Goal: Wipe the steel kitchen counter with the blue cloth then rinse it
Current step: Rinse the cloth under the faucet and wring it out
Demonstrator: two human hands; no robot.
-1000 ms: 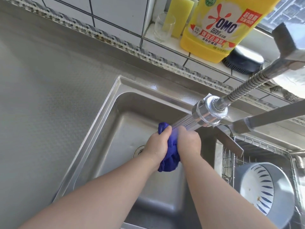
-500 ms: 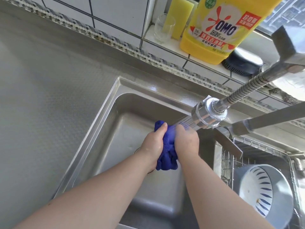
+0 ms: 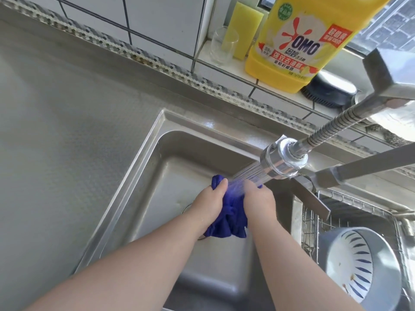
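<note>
While water sprays from the chrome faucet head (image 3: 283, 160), my left hand (image 3: 210, 202) and right hand (image 3: 260, 202) both clutch the bunched blue cloth (image 3: 229, 217) over the steel sink basin (image 3: 143, 176). Judging by this, wiping is done; rinsing and wringing remain.

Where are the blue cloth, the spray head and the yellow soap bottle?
blue cloth (image 3: 226, 223): head view, on the bunched folds between the two hands.
spray head (image 3: 281, 161): head view, on its shiny metal body.
yellow soap bottle (image 3: 301, 46): head view, on the front label.
</note>
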